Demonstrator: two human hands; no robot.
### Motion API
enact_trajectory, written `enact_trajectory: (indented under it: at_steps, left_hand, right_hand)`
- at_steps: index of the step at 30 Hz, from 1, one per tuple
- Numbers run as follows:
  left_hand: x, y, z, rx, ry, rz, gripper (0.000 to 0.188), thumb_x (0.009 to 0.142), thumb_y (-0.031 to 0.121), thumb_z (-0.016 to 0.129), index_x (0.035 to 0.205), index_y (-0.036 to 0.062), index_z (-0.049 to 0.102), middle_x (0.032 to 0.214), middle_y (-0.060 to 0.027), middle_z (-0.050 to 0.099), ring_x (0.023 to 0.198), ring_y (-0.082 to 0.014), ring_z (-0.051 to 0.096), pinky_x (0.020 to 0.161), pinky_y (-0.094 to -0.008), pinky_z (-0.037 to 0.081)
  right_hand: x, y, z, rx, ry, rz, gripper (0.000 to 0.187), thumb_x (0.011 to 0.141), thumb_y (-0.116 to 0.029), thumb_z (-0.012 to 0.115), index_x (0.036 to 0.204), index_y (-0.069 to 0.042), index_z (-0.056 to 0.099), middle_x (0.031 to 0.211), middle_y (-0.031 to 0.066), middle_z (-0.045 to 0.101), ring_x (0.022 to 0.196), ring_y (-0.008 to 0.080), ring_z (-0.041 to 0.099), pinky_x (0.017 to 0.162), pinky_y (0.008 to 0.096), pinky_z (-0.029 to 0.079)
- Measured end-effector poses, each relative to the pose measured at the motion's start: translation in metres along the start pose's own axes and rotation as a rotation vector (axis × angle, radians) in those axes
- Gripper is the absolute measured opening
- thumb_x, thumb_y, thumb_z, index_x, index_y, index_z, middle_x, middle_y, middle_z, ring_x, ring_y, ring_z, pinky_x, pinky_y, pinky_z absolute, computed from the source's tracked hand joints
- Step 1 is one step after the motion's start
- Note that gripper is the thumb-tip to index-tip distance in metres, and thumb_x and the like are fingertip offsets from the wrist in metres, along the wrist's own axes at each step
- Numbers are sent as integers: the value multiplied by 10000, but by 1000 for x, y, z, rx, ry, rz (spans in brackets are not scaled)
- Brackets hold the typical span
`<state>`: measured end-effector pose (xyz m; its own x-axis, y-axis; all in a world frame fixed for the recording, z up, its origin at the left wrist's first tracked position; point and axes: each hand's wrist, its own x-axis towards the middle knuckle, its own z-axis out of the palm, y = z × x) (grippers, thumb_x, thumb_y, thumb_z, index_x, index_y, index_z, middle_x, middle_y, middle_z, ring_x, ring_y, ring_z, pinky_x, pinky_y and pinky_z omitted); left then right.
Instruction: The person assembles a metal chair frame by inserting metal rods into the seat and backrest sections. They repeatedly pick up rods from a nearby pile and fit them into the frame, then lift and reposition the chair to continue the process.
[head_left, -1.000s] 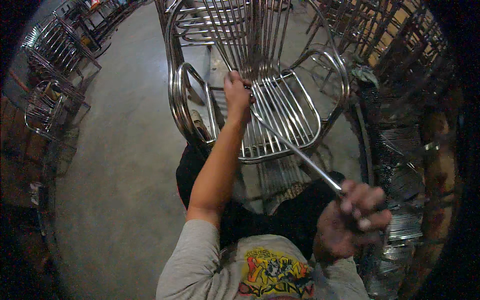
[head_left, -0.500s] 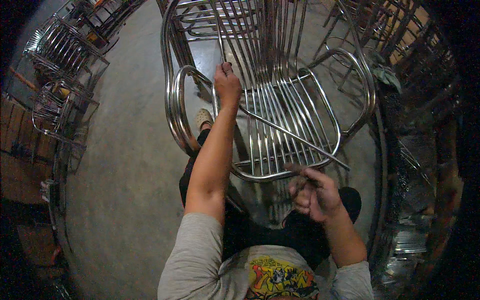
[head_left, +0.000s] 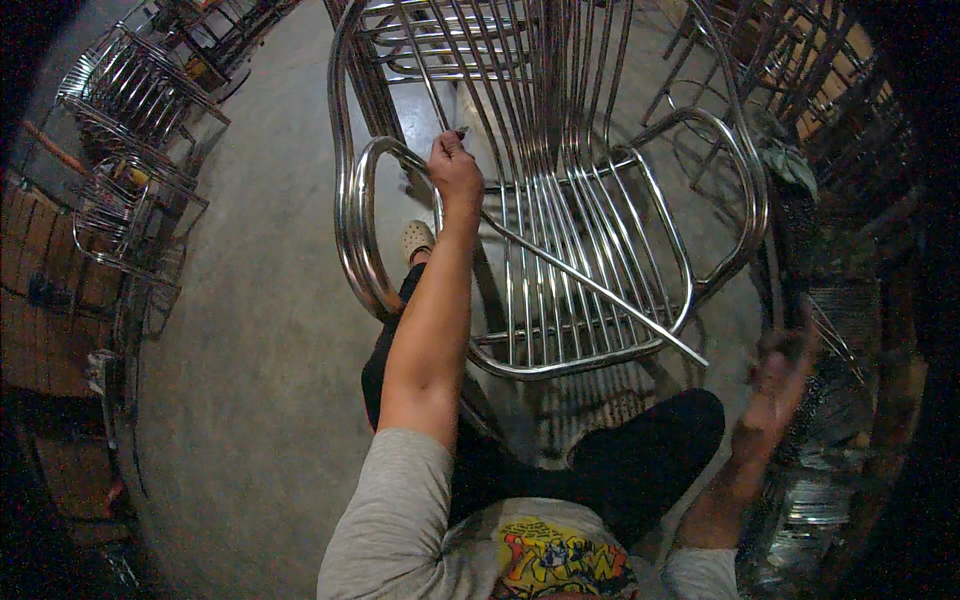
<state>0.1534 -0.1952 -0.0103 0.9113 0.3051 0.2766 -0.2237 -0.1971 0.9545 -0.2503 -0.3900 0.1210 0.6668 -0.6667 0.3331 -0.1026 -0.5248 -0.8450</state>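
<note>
A chair frame (head_left: 560, 370) of shiny metal tubes stands in front of me, with a slatted seat and back and looped armrests. My left hand (head_left: 455, 168) is closed round a thin metal tube at the left side of the seat. The tube's straight lower part (head_left: 600, 290) slants down across the seat slats, and its free end sticks out past the front right corner. To the right of the chair, my right hand (head_left: 775, 385) is reaching out, smeared by motion. Its fingers look stretched and apart, and I see nothing held in them.
Stacked metal chair frames (head_left: 135, 95) stand at the far left. At the right side lie bundles of metal tubes (head_left: 820, 500), and a pale cloth (head_left: 790, 165) hangs above them. More frames (head_left: 800, 60) stand at the back right on the concrete floor (head_left: 240, 330).
My right hand has swung right, from before the chair's front edge to beside the tube bundles. My left hand keeps its hold on the tube. The view has shifted slightly.
</note>
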Motion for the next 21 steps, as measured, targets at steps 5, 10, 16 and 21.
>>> enact_trajectory:
  at_steps: [5, 10, 16, 21]
  left_hand:
    - [1, -1, 7, -22, -53, 16, 433, 1020, 373, 421, 970, -18, 603, 725, -162, 584, 678, -273, 544, 665, -412, 443]
    - [8, 4, 9, -45, -54, 6, 452, 1022, 392, 413, 966, -16, 600, 724, -155, 585, 679, -271, 539, 673, -407, 444]
    - [16, 1, 19, -29, 24, 121, 435, 1022, 369, 412, 984, -22, 600, 763, -162, 603, 698, -305, 557, 684, -421, 446]
    - [33, -20, 18, 52, 0, 45, 391, 1010, 328, 422, 1083, -14, 595, 910, -212, 647, 856, -380, 610, 786, -447, 460]
  right_hand:
    - [8, 19, 26, 103, -750, 586, 383, 960, -353, 533, 1070, 1, 629, 973, 161, 636, 824, 203, 623, 719, 306, 504]
    - [17, 9, 41, 429, -786, 541, 342, 933, -343, 525, 835, -27, 612, 624, 32, 597, 486, 101, 499, 469, 256, 393]
    - [20, 9, 55, 418, -788, 596, 322, 929, -280, 499, 1016, 11, 605, 650, 71, 591, 428, 86, 457, 395, 226, 345]
    - [30, 17, 103, 630, -1150, 931, 240, 950, -243, 510, 1016, -23, 583, 637, 25, 516, 429, 84, 419, 380, 212, 321]
